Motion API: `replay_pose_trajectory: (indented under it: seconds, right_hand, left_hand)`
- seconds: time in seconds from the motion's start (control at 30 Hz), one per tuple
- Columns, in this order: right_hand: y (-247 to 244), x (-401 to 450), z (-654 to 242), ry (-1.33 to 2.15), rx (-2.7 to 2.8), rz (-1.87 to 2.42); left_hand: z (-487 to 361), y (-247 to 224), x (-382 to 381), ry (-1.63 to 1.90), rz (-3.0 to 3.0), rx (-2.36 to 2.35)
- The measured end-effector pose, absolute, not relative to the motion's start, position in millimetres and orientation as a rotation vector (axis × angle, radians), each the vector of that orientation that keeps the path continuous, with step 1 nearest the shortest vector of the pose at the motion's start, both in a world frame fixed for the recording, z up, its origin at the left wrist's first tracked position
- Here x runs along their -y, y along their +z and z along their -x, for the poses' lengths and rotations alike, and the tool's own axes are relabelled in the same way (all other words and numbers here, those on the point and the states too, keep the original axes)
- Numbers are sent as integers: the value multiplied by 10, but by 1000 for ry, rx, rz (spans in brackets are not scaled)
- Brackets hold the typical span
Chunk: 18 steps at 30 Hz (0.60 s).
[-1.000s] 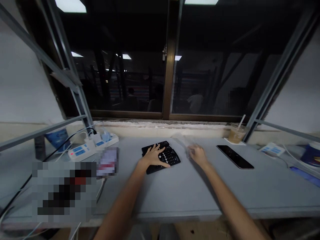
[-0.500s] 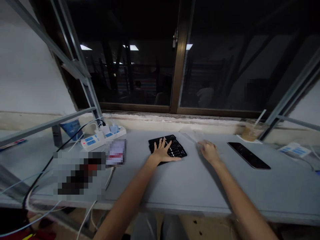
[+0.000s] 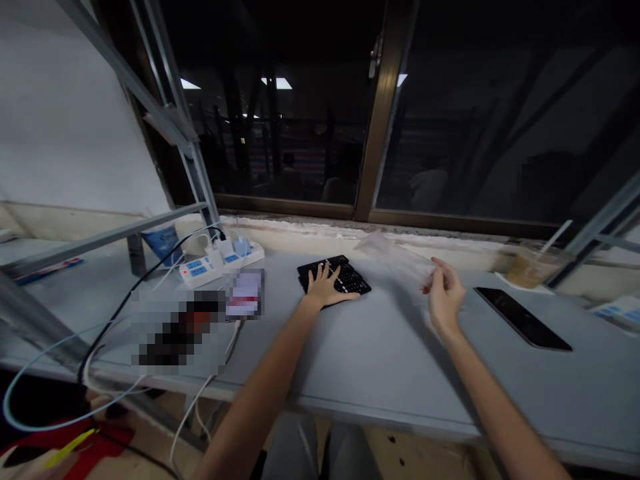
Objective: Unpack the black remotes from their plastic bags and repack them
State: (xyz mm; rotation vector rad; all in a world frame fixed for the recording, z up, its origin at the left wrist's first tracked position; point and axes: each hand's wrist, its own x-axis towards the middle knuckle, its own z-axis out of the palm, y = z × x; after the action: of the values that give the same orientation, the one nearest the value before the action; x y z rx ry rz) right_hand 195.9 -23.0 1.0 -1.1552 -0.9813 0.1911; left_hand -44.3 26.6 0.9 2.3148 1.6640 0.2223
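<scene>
My left hand [image 3: 326,288] lies flat with its fingers spread over several black remote controls [image 3: 357,284]. They sit in a slightly fanned group on the grey table [image 3: 370,360], their rows of small pale-marked buttons partly covered by my fingers. To the right, my right hand [image 3: 446,293] is raised above the tabletop, its fingers closed on a clear plastic bag [image 3: 393,252]. The thin bag stretches away up and left from my fingertips, and its exact outline is hard to make out.
A black phone [image 3: 523,319] lies at right, with a drink cup [image 3: 533,267] behind it. At left are a white power strip [image 3: 220,263], a blue cup [image 3: 163,245], a lit phone [image 3: 245,293] and loose cables. Metal frame posts [image 3: 193,160] flank the window.
My right hand has moved right and lifted, drawing the plastic bag out so it shows more. My left hand stays spread on the remote controls. The camera view has shifted slightly.
</scene>
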Motion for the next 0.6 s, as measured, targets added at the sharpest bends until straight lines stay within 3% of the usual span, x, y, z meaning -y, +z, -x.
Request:
replay_pose_trajectory:
  seconds: [0.3,0.6]
  right_hand:
    - [-49,278,-1746,747,1381,1247]
    - [-157,294,-1626,594,1701,1335]
  left_hand:
    - [586,-45,-373,473,-2338,-1757]
    - [639,8,-328,661,-2487,-1764]
